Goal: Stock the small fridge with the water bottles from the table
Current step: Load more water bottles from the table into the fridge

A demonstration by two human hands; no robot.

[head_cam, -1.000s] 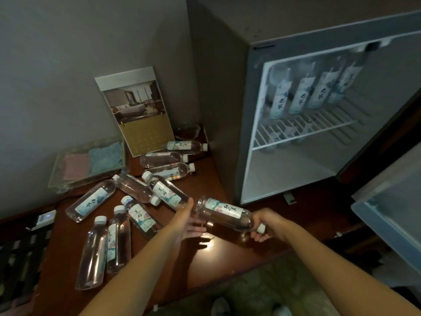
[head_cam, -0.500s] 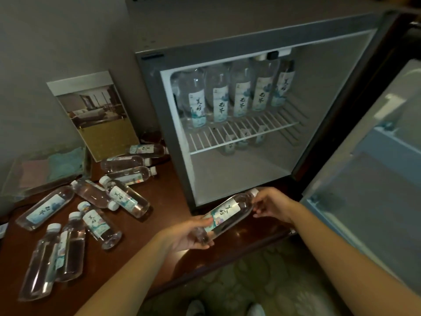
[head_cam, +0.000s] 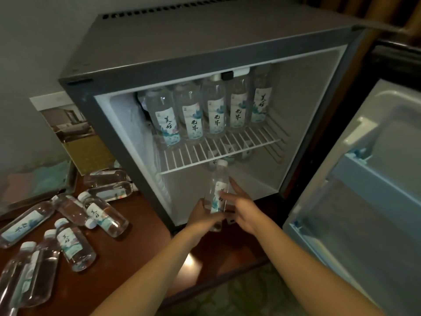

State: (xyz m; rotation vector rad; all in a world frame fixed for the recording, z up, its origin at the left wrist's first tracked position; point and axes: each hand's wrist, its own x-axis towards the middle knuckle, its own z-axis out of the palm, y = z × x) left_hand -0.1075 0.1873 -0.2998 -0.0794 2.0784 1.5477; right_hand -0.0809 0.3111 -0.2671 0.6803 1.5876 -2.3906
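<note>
The left hand (head_cam: 202, 218) was wrapped around the bottom of a bottle (head_cam: 219, 183), fingers curled under and about its base, holding it upright with the white cap on top. The right hand (head_cam: 242, 207) lay against the bottle's right side with its fingers (head_cam: 234, 184) stretched out nearly straight, touching the label rather than closing around it. Both hands and the bottle were at the mouth of the fridge (head_cam: 205, 42), in front of its lower compartment and just below the front edge of the wire shelf (head_cam: 255, 142). On that shelf a row of bottles (head_cam: 215, 112) stood upright, five across, side by side toward the back, labels facing out. Under the shelf a few more bottles showed dimly through the wires at the back; how many could not be told. The fridge door (head_cam: 364, 190) stood wide open to the right, its inner racks facing the camera. The fridge sat on a dark wooden table (head_cam: 148, 226), and to its left several loose bottles (head_cam: 104, 215) lay on their sides on the tabletop, some touching or overlapping, a few close against the fridge's side. Behind them a picture card (head_cam: 73, 131) leaned against the wall (head_cam: 27, 53), and a clear tray (head_cam: 34, 185) holding pink and green cloths sat beside it at the table's back edge.
</note>
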